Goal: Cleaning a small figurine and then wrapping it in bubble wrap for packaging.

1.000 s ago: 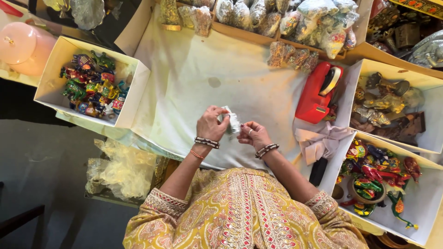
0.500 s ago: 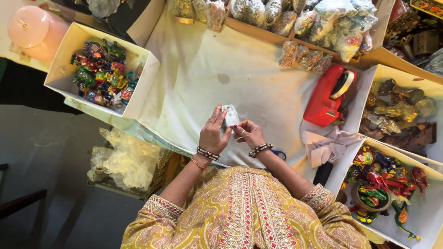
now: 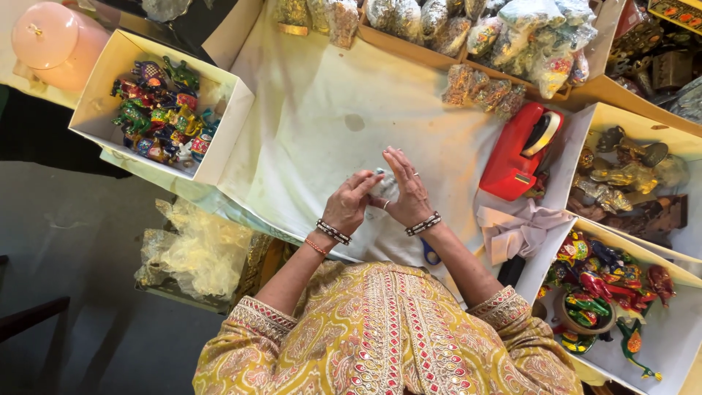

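Hands meet near the cloth's (image 3: 322, 110) front edge: left hand (image 3: 347, 206) and right hand (image 3: 406, 192) pinch a small wrapped piece (image 3: 383, 184), fingers half curled.

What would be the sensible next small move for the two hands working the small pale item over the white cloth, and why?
Probably finish closing the wrap with the fingertips. The left hand and right hand meet around a small pale wrapped item, mostly hidden between them, above the white cloth. The red tape dispenser sits just right of the hands, so sealing could follow.
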